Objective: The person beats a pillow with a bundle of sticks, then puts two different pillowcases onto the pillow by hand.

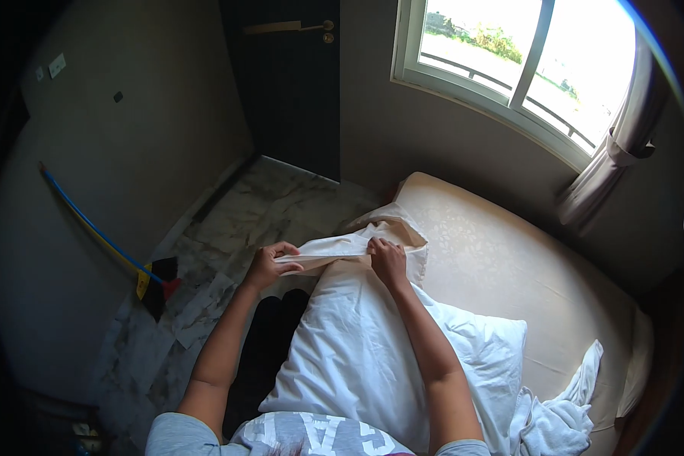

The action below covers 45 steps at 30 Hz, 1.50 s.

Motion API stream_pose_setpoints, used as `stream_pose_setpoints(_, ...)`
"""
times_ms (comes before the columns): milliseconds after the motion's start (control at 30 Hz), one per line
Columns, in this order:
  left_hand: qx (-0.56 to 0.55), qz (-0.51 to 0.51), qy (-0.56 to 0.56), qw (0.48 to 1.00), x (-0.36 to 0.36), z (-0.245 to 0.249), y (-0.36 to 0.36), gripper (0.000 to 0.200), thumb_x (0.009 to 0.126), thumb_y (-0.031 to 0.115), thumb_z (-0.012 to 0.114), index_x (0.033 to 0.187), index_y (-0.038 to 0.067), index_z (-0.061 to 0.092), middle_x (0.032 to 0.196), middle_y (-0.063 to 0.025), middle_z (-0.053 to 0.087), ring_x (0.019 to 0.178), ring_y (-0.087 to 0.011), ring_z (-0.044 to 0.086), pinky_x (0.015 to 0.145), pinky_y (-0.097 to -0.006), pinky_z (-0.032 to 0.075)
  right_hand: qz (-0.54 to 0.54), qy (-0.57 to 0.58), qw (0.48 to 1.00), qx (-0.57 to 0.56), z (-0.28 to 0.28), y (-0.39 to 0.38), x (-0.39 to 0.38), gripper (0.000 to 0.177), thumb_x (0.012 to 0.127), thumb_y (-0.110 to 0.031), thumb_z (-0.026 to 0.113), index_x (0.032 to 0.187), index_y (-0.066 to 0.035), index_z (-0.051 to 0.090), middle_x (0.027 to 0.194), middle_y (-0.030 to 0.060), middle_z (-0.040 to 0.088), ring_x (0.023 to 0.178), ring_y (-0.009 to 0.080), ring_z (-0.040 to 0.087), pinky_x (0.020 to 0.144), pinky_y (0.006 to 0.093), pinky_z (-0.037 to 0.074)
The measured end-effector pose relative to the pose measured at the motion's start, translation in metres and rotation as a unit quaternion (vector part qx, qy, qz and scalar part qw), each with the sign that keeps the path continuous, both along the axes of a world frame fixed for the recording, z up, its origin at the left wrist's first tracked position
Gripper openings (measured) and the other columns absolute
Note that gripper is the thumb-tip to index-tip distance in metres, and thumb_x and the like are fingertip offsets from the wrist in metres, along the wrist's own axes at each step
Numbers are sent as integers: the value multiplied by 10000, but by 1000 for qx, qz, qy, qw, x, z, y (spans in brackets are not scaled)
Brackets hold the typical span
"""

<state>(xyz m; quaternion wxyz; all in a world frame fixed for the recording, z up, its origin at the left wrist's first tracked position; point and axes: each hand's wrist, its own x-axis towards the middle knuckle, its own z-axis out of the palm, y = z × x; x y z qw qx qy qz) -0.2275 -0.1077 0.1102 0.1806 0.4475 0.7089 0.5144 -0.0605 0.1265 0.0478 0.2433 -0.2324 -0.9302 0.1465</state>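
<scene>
A white pillow (pixel 342 349) lies across my lap at the edge of the bed. Over its far end is a cream pillowcase (pixel 334 247), its loose cloth stretched between my hands. My left hand (pixel 270 266) pinches the pillowcase edge, thumb and fingers closed on it out over the floor. At the pillow's far end, my right hand (pixel 388 262) has its fingers curled down onto the gathered cloth. Part of the pillowcase spreads onto the mattress past my right hand. A second white pillow (pixel 482 342) shows beside my right forearm.
The bare cream mattress (pixel 509 251) extends to the right, with a crumpled white cloth (pixel 558 418) near its front. A broom (pixel 156 285) and dustpan lean against the left wall. Behind are a dark door (pixel 292 99), a window (pixel 501 76) and a tied curtain (pixel 612 163).
</scene>
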Motion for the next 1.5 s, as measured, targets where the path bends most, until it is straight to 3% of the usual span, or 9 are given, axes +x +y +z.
stream_pose_setpoints(67,-96,42,191,976,-8,18,-21,245,670,126,740,862,51,607,624,-68,582,566,-116,549,544,-253,427,2,36,997,75,4,6,-6,82,735,-91,543,812,-96,569,834,46,618,790,239,586,661,407,440)
stream_pose_setpoints(300,-87,266,192,940,-47,-20,-71,120,647,4,626,760,32,595,477,-77,379,432,-139,380,438,-305,314,-55,-74,994,-54,-31,10,-22,124,786,-171,500,856,-99,574,846,82,620,813,286,599,660,422,481)
stream_pose_setpoints(733,-292,-84,-35,952,91,-12,-123,297,836,241,574,1019,8,592,783,-219,611,725,-296,637,641,-317,468,75,-402,889,-207,-22,35,81,398,851,-332,445,1203,-156,510,1111,153,573,1022,334,536,864,405,428)
stream_pose_setpoints(933,-159,-76,-117,977,113,-36,-112,238,853,211,566,967,2,579,731,-118,623,672,-143,595,604,-277,445,119,-232,906,-335,-1,44,142,576,883,-439,426,1292,-36,378,1070,218,577,1037,343,527,908,359,394)
stream_pose_setpoints(967,-155,-75,-144,975,113,-24,-107,222,856,206,565,937,0,578,691,-89,606,647,-107,560,590,-263,435,182,-121,882,-417,11,39,141,521,866,-324,534,1243,6,389,982,165,602,931,228,565,817,297,432)
stream_pose_setpoints(1133,-97,-107,-164,976,123,11,-84,146,854,157,572,836,12,568,572,-8,479,571,-47,419,519,-233,373,-22,231,828,-510,90,12,195,303,806,-43,603,1078,-18,471,872,60,608,769,49,537,660,166,417)
stream_pose_setpoints(1233,-26,-192,-184,964,137,10,-63,68,829,96,593,813,34,572,548,-24,472,512,-75,451,494,-261,364,-90,282,827,-477,103,12,227,267,819,-60,592,1065,-4,506,814,37,609,740,59,540,680,177,419)
stream_pose_setpoints(1333,18,-324,61,944,154,39,-24,76,807,101,607,786,38,569,594,-71,537,535,-167,539,521,-294,412,-154,334,834,-411,83,31,264,230,823,-104,609,1018,3,547,848,27,602,749,62,533,690,179,421)
stream_pose_setpoints(1500,112,-212,183,953,173,60,29,136,777,150,628,746,42,553,637,-107,546,592,-244,554,529,-336,423,-226,459,800,-313,97,48,340,239,825,-121,617,1022,-3,551,852,20,599,762,67,533,696,183,418)
